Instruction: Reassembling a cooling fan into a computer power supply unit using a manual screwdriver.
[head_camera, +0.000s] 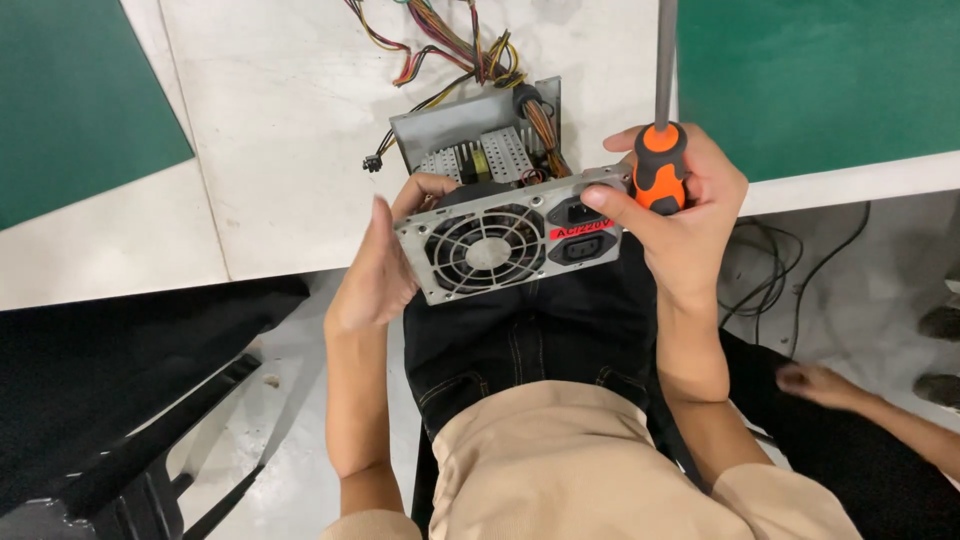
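power supply case (520, 225): matt grey metal | screwdriver handle (658, 165): glossy plastic

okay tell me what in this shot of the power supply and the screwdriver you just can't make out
- Screwdriver tip: head view, the shaft runs off the top edge.
- Left hand fingertips: behind the power supply casing, so the grip there is unclear.
- Inside of the unit: mostly covered by the fan panel; only some parts show.
- Wire bundle: cut off by the top edge.
- Right hand palm side: faces away, behind the handle.
- Another person's hand: blurred.
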